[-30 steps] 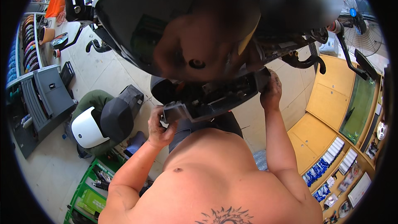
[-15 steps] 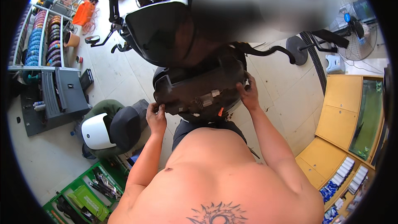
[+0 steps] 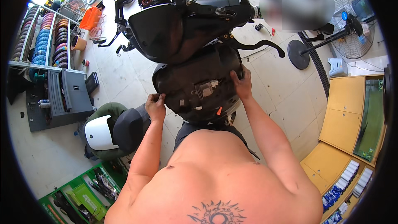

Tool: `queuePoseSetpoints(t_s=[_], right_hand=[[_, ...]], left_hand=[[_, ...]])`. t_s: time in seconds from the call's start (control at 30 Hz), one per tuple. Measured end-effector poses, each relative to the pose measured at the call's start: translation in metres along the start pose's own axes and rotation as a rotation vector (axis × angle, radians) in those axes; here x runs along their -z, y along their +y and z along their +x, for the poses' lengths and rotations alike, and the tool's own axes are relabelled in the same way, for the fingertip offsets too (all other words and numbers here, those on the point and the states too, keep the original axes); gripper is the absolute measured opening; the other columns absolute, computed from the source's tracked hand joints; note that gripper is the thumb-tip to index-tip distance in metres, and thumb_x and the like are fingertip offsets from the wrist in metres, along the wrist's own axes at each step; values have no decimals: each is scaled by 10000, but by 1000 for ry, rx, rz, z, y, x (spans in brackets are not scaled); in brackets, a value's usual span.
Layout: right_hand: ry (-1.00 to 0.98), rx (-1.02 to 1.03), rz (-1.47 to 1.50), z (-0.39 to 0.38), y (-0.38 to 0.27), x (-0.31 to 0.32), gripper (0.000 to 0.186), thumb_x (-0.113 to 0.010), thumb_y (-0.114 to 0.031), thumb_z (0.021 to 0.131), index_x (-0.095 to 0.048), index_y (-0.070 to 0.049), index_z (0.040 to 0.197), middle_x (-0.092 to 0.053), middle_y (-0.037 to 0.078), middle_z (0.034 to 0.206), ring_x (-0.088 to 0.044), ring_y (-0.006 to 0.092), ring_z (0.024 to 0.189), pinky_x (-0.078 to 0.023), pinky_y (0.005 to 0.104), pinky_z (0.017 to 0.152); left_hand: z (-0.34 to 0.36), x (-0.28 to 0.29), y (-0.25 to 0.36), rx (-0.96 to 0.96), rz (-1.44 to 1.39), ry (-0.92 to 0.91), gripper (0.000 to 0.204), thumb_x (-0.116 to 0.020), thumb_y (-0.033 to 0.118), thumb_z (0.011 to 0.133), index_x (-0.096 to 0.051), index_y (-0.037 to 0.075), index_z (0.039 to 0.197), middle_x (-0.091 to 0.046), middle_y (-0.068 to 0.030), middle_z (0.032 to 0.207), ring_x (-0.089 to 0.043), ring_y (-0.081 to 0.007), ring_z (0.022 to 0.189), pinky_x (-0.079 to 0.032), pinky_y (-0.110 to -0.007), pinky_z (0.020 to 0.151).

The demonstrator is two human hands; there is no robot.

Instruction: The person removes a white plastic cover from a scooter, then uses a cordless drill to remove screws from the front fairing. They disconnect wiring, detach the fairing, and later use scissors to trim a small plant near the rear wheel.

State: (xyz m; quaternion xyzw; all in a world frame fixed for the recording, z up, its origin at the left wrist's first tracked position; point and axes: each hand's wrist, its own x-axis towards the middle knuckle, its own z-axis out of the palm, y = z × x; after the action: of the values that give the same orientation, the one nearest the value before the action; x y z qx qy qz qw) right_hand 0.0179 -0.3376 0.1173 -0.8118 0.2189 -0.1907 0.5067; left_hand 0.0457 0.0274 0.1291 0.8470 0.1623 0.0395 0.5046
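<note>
A broad black plastic panel (image 3: 178, 85) is between my hands, just beyond my waist. My left hand (image 3: 156, 107) grips its left edge, thumb and fingers closed on the rim. On the right edge my right hand (image 3: 243, 84) has hold as well, its thumb on the facing surface. A wiring connector block (image 3: 205, 89) and a small orange plug (image 3: 219, 110) show on the panel. Directly beyond it is the partly stripped black body of a scooter (image 3: 159, 31); whether the two touch I cannot tell.
A seat with a white cover (image 3: 99, 133) and a green tool case (image 3: 68, 195) lie to my left. Tyre racks (image 3: 53, 37) and a grey cabinet (image 3: 70, 89) stand farther left. To the right are a standing fan (image 3: 300, 54) and yellow cabinets (image 3: 342, 112). A blurred patch hides the upper right.
Both hands and the panel have shifted slightly away from me, the right hand also a little left. The panel is sharper now. The blurred patch has moved right, uncovering more of the scooter.
</note>
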Motion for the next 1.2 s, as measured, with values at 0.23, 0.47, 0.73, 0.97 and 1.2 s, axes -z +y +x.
queuePoseSetpoints(t_s=[0.23,0.47,0.73,0.97,1.2], right_hand=[[-34,-30,13,1,-4,-1,716,-728,-439,816,-488,35,1296,-507,203,1243,-535,329,1143,-426,377,978],[-12,-38,17,2,-8,-3,669,-725,-409,825,-505,23,1287,-506,202,1246,-529,328,1152,-422,379,986],[48,-72,79,10,-7,-3,559,-710,-350,846,-554,27,1227,-545,208,1189,-530,335,1133,-428,380,969],[55,-52,85,18,-26,-11,564,-691,-365,861,-544,33,1232,-533,208,1208,-522,339,1139,-420,383,981],[132,-7,-87,-7,21,-5,514,-696,-343,856,-559,-19,1232,-529,214,1215,-515,335,1145,-426,388,967]], left_hand=[[-4,5,12,-28,54,3,165,-726,115,837,-629,-12,796,-617,-20,691,-537,-90,639,-441,-256,603],[-1,6,5,-63,117,27,234,-737,224,803,-645,9,782,-657,-109,700,-606,-191,638,-468,-339,613],[-5,3,25,-175,250,46,247,-725,237,820,-630,17,759,-647,-103,684,-600,-230,611,-467,-344,607],[3,7,5,-46,174,57,270,-742,246,810,-624,12,746,-649,-97,680,-593,-199,613,-464,-335,612],[3,-1,14,-56,228,45,317,-744,284,813,-603,10,737,-627,-90,672,-569,-209,623,-457,-348,627]])
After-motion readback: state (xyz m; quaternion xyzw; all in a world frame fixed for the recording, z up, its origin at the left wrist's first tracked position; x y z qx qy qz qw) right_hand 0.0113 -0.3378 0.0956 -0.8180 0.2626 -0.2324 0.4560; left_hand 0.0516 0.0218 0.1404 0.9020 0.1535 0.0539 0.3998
